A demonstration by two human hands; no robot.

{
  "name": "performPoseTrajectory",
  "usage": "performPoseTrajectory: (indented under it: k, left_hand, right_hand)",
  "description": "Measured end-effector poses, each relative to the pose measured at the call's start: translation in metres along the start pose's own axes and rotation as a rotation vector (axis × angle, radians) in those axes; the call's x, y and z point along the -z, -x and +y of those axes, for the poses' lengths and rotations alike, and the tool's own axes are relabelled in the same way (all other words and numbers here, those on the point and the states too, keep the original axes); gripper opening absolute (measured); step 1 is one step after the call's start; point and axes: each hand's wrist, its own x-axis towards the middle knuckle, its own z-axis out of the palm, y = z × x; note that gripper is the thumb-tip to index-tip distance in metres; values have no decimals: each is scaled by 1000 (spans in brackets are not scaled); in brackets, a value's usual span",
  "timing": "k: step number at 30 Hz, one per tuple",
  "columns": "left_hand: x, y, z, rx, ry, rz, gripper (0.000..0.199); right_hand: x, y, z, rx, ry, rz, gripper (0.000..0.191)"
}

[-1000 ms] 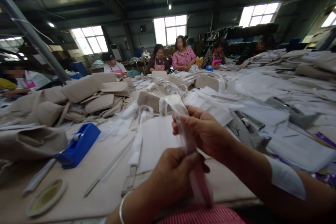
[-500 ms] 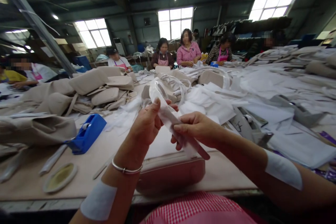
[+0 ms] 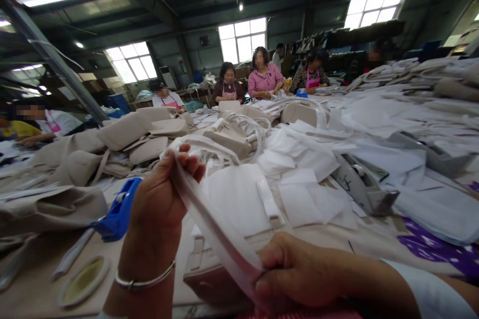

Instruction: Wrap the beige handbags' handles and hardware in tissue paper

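Observation:
A long strap (image 3: 213, 224) in thin white wrapping runs slantwise between my two hands. Near its upper end my left hand (image 3: 159, 189) is closed around it, a bangle on the wrist. My right hand (image 3: 299, 269) pinches the lower part, with the thumb on top; the strap's low end is blurred and partly hidden there. Beneath the strap a beige handbag (image 3: 213, 279) lies on the table, and a white sheet (image 3: 237, 199) covers its upper side. More wrapped straps (image 3: 220, 147) loop just beyond my left hand.
A blue tape dispenser (image 3: 121, 209) and a roll of tape (image 3: 84, 279) are at the left. A grey tape dispenser (image 3: 362, 184) stands at the right beside loose white sheets (image 3: 314, 199). Beige bags (image 3: 125, 129) are piled farther back; co-workers (image 3: 265, 77) are across the table.
My hands have moved apart, the left up and leftward, the right down toward me. The strap is now stretched out longer between them, and more of the handbag's covered top shows.

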Motion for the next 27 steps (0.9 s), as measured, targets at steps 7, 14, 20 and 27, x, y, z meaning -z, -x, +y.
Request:
performPoseTrajectory:
  k: [7,14,20,27]
  left_hand:
    - [-15,-21,-12,-141,-46,-23,11]
    - [6,25,-56,45,-261,-579,64]
    - [28,45,-85,-24,-669,-453,18]
    - [46,39,-82,-650,-736,-171,22]
  right_hand:
    - [14,9,4,3,-25,-24,29]
    - [27,1,-13,142,-271,142,44]
    - [41,-19,-12,231,-21,325,43]
    - [36,-11,-20,194,-3,547,62]
